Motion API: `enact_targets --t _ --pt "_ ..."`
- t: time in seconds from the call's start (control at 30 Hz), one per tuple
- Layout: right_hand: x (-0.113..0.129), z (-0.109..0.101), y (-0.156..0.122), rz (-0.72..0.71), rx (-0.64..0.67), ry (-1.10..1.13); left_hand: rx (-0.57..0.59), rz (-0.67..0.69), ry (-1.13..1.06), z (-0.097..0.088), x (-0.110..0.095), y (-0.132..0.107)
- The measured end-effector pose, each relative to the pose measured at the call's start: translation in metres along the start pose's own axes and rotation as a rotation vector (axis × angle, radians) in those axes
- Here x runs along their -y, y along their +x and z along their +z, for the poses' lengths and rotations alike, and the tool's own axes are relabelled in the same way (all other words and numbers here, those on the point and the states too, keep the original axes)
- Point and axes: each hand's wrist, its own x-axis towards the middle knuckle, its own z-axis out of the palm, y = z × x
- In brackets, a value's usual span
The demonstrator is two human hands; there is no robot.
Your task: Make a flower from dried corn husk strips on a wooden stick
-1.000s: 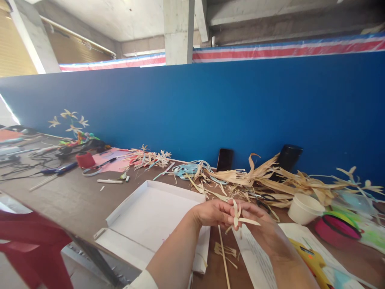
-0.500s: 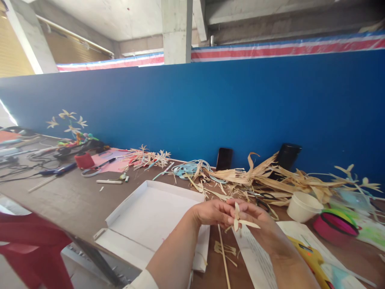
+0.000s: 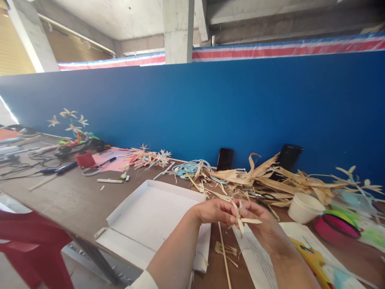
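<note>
Between my two hands is a small pale flower (image 3: pixel 240 220) with narrow petals that look like dried husk. My left hand (image 3: pixel 214 212) pinches it from the left, thumb and fingertips at its centre. Curled around its right side, my right hand (image 3: pixel 261 224) also grips it with the fingertips, which the petals partly hide. One petal points right across the right hand, and another hangs downward. Below the hands lie a thin stick (image 3: pixel 224 257), flat husk scraps (image 3: pixel 225 249) and a printed sheet (image 3: pixel 255 257).
An open white box (image 3: pixel 159 216) lies left of my hands. Dried husks (image 3: pixel 264 174) heap along the blue partition (image 3: pixel 192 108). On the right are a white cup (image 3: pixel 305 208), a pink container (image 3: pixel 337 229) and a yellow glue gun (image 3: pixel 311 261). A red chair (image 3: pixel 33 245) stands at lower left.
The flower has turned slightly in my fingers, so its upper petal leans left and a lower petal now shows. Both hands stay in nearly the same place.
</note>
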Motion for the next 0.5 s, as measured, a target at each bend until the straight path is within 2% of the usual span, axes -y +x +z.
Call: enact_targets --t 0.2,0.4,0.5 --pt "0.002 0.001 0.002 -0.024 -0.055 0.042 -0.032 0.037 0.012 0.002 -0.005 -0.001" --pt "0.0 -0.008 0.006 0.025 -0.131 -0.022 -0.271 0.024 0.102 0.002 -0.005 0.0" --pt "-0.002 -0.009 0.008 -0.028 -0.176 -0.061 -0.332 0.044 0.14 0.002 -0.003 0.002"
